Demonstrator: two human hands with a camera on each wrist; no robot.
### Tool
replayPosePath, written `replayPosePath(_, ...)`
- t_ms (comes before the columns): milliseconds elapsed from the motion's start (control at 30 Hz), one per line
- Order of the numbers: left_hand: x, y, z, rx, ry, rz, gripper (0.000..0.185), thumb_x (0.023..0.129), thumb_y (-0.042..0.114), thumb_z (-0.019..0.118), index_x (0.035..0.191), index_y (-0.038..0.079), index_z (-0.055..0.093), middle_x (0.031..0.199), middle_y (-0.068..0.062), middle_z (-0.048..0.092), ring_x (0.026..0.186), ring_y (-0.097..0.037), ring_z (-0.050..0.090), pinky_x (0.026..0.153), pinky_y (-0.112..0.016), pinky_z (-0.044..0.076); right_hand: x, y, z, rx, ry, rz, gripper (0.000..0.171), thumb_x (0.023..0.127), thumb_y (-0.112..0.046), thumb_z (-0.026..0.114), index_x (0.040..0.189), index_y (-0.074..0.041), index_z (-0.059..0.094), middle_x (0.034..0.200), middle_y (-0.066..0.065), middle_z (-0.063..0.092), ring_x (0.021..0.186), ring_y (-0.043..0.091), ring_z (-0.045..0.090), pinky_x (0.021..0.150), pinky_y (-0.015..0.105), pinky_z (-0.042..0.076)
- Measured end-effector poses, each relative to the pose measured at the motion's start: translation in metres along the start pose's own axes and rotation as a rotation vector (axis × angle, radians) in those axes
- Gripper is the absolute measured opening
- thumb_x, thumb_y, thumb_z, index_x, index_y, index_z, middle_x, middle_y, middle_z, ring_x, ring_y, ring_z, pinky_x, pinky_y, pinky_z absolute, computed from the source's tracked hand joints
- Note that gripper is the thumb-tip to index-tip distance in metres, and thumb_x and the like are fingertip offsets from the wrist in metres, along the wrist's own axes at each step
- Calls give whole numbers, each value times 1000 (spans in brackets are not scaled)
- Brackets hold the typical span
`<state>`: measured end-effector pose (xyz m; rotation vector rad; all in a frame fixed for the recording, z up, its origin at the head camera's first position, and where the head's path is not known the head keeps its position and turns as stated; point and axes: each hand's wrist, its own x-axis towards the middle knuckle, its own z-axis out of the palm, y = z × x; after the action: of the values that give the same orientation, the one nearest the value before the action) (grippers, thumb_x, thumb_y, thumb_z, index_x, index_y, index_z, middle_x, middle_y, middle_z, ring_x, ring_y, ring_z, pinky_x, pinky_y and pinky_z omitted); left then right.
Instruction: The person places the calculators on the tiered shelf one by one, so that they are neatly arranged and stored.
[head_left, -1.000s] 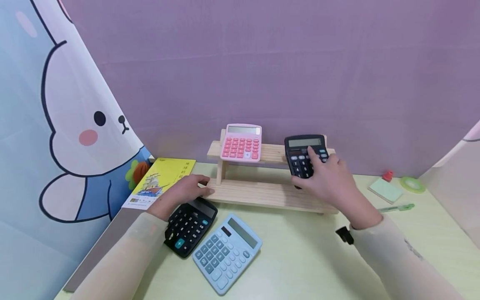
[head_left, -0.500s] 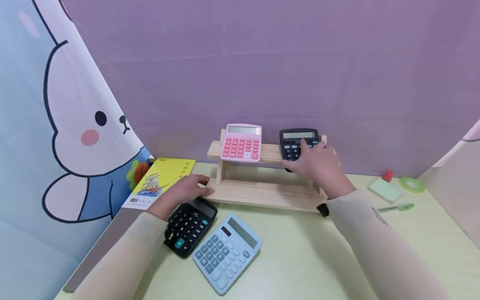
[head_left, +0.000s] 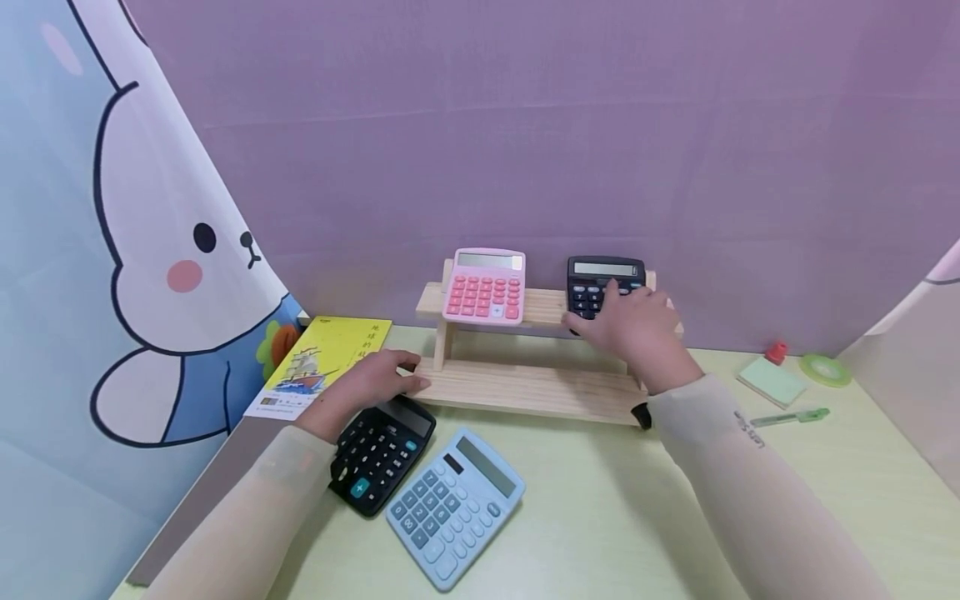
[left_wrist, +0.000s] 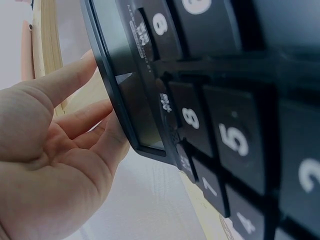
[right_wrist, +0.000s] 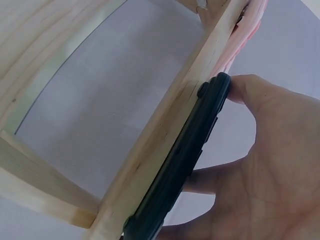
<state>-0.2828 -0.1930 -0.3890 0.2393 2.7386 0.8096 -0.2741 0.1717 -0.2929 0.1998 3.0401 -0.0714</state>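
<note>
My right hand (head_left: 637, 329) grips a black calculator (head_left: 606, 271) by its lower part, against the upper tier of a two-tier wooden shelf (head_left: 525, 387). In the right wrist view, this calculator leans along the upper board, thumb at one edge and fingers over the keys. Beside it on the same tier leans a pink calculator (head_left: 485, 287). At the left end of the lower tier, my left hand (head_left: 378, 379) holds the board's end between thumb and fingers; a second black calculator (left_wrist: 220, 110) hides its fingertips in the left wrist view.
On the desk, a light blue calculator (head_left: 456, 508) lies beside the second black one, below my left hand. A yellow booklet (head_left: 330, 354) rests on a grey box (head_left: 217, 492). At right are a notepad (head_left: 772, 381), red stamp (head_left: 776, 352), tape roll (head_left: 825, 370) and green pen (head_left: 791, 417).
My right hand has raised the black calculator back against the upper tier, first leftward, then slightly right. The left hand stays at the shelf's end.
</note>
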Motion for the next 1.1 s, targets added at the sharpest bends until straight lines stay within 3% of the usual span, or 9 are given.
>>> replayPosePath(267, 1, -1, 0, 3, -1, -6, 57, 104, 40, 70, 153, 14, 59, 146, -11, 66, 118, -27, 62, 105, -47, 53, 1, 11, 1, 4, 37, -16, 128, 89, -98, 23, 169, 2, 19, 156, 48, 36, 141, 65, 40, 105, 74, 47)
replayPosePath(500, 2, -1, 1, 10, 1, 5, 57, 104, 39, 69, 154, 13, 58, 148, -11, 65, 119, -28, 62, 107, -49, 53, 2, 51, -2, 162, 178, -93, 119, 97, -87, 7, 163, 10, 29, 153, 43, 45, 136, 66, 46, 107, 74, 44)
replayPosePath(733, 1, 0, 1, 18, 0, 1, 57, 104, 39, 69, 154, 13, 58, 144, -11, 67, 117, -27, 62, 103, -46, 54, -10, 87, 0, 494, 191, -107, 101, 103, -80, 21, 161, 0, 42, 152, 33, 56, 139, 54, 52, 108, 71, 46)
replayPosePath(900, 0, 0, 1, 18, 3, 2, 57, 104, 38, 69, 154, 13, 58, 144, -11, 67, 117, -27, 62, 105, -47, 53, -19, 114, 12, 596, 184, -101, 92, 107, -72, 26, 162, 0, 39, 156, 35, 50, 140, 54, 52, 106, 71, 49)
replayPosePath(1000, 0, 0, 1, 19, 2, 5, 57, 104, 38, 69, 154, 13, 58, 144, -11, 67, 118, -27, 62, 105, -47, 53, -21, 130, 27, 668, 184, -96, 84, 111, -63, 27, 161, 3, 39, 152, 36, 52, 131, 54, 60, 99, 64, 57)
replayPosePath(1100, 1, 0, 1, 18, 3, 7, 57, 104, 38, 69, 154, 13, 59, 145, -11, 67, 118, -28, 62, 106, -48, 53, -19, 144, 44, 741, 114, -130, 72, 115, -48, 28, 160, 9, 35, 149, 39, 53, 123, 52, 66, 91, 51, 64)
